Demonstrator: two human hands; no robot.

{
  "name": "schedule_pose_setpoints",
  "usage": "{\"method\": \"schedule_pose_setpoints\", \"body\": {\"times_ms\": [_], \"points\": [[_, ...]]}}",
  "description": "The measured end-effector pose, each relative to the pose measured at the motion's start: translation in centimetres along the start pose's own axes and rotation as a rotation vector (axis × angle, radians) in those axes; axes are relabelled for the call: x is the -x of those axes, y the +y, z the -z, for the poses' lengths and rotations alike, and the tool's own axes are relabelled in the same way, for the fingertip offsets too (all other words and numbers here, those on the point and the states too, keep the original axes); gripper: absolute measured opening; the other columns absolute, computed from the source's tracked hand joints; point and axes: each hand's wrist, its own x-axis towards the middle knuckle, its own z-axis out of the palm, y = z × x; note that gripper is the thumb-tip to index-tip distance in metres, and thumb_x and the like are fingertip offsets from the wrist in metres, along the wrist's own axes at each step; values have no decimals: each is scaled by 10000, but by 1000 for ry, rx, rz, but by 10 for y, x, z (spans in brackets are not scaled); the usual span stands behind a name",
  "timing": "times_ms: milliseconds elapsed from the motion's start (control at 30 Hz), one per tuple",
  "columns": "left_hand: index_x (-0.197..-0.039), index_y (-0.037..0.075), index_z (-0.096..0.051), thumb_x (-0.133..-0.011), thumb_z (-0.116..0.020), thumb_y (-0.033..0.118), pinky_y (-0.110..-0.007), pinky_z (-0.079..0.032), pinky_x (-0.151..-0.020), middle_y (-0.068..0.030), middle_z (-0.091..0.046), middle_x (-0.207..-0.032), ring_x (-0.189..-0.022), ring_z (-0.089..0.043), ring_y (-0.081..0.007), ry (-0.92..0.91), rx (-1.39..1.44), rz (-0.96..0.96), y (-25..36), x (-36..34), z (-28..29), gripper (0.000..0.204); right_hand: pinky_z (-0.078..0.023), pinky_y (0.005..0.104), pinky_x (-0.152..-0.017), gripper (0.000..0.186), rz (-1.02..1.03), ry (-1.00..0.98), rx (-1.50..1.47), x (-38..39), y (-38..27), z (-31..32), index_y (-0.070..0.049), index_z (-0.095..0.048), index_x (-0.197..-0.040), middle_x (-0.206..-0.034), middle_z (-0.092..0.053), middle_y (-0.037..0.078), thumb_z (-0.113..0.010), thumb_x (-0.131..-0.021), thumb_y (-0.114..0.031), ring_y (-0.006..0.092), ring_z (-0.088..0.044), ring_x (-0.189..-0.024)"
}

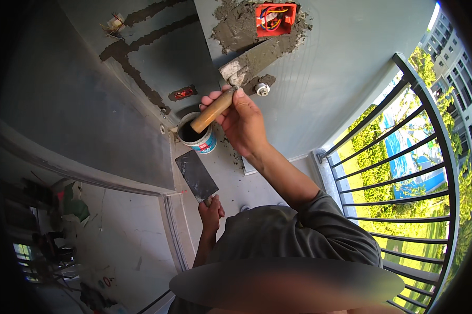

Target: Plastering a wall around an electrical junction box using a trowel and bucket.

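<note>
My right hand (244, 120) is closed round the wooden handle (212, 111) of a trowel. Its metal end (235, 72), smeared with grey mortar, is up at the wall just below a red electrical box (290, 22). Blue and yellow wires lie coiled inside that box, and rough wet-looking mortar (236, 29) surrounds it. Lower down, my left hand (211, 212) grips a flat rectangular plastering trowel (196, 175) by its near end. A few smears mark the dark face of that plate, which is held out over the floor.
A paint bucket (207, 145) with a dark inside stands on the floor by the wall corner. Mortar-filled channels (136, 78), a small red box (184, 93) and a white pipe fitting (262, 89) mark the walls. A metal balcony railing (439, 125) curves along my right; a doorway frame (174, 230) is left.
</note>
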Motion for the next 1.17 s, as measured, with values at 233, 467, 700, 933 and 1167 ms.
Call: {"method": "schedule_pose_setpoints", "body": {"times_ms": [233, 467, 700, 933, 1167], "points": [[-836, 95, -420, -924, -596, 90, -276, -373, -354, 6, -424, -556, -377, -424, -100, 37, 17, 23, 2, -10, 28, 197, -495, 437, -975, 315, -8, 7, -6, 0, 26, -11, -46, -499, -1148, -1087, -630, 136, -456, -1027, -334, 273, -633, -1057], [-866, 91, -416, -924, -591, 80, -273, -369, -351, 9, -417, -560, -379, -422, -98, -9, 5, 6, 5, -21, 33, 184, -498, 415, -951, 328, -111, -72, 44, 10, 41, -14, -51, -495, -1166, -1101, -623, 137, -435, -1031, -344, 271, -627, -1056], [-904, 119, -413, -927, -589, 95, -281, -360, -357, 2, -418, -589, -395, -406, -100, -50, 10, 7, 15, -25, 34, 178, -481, 377, -909, 386, -493, -143, 325, 90, 32, 20, -44, -506, -1178, -1007, -614, 104, -447, -1019, -390, 220, -630, -962], [-893, 167, -469, -961, -565, 151, -279, -361, -356, 19, -434, -604, -414, -418, -97, -220, 219, 125, 22, -27, 30, 119, -398, 262, -542, 416, -657, -60, 525, 123, -24, 81, -7, -566, -999, -702, -521, 58, -502, -975, -417, 136, -481, -587], [-845, 134, -447, -937, -622, 240, -301, -364, -371, 20, -420, -605, -413, -411, -100, -510, 453, 364, 43, -14, 1, 225, -358, 225, -490, 360, -818, -144, 526, 117, -49, 93, -22, -564, -945, -654, -500, 50, -511, -996, -375, 96, -424, -514]]}}
